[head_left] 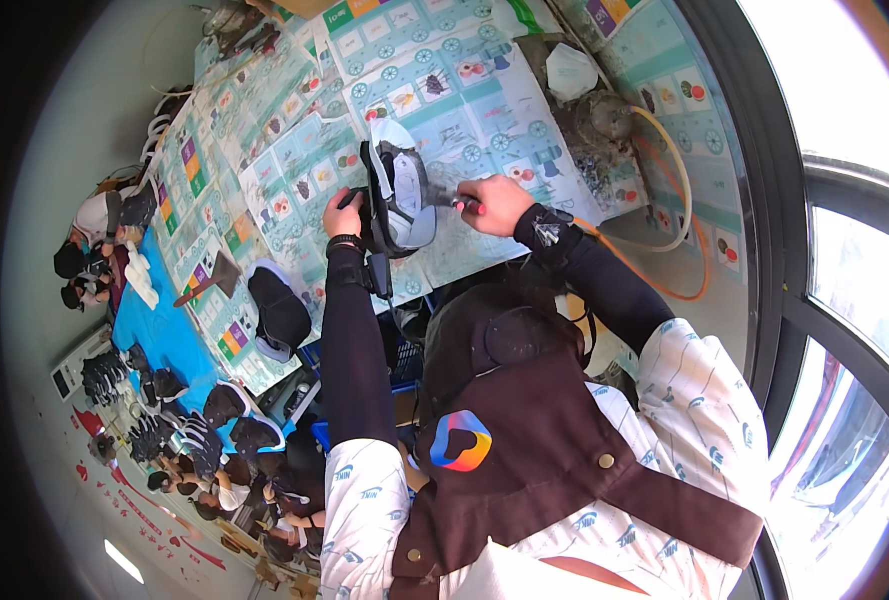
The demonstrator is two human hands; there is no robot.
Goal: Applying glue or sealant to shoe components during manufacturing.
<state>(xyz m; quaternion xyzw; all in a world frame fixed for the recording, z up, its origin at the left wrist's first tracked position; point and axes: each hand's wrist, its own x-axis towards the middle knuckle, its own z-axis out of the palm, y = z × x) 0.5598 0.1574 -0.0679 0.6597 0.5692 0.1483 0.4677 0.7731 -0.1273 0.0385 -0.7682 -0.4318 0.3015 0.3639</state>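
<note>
A black, grey and white shoe (401,195) is held just above the paper-covered table, in front of me. My left hand (344,213) is closed on the shoe's dark left side; part of its grip is hidden. In my closed right hand (501,205) is a brush (472,206) with a reddish handle. Its head reaches the right side of the shoe; whether it touches cannot be made out. A second dark shoe (279,308) with a pale sole lies on the table's near left part.
A flat-bladed scraper (214,280) lies left on the patterned table covering (504,105). A grimy container (604,118) and pale and orange hoses (706,262) are at the right, beside a window frame (794,200). Several people and more shoes (229,410) are at the left.
</note>
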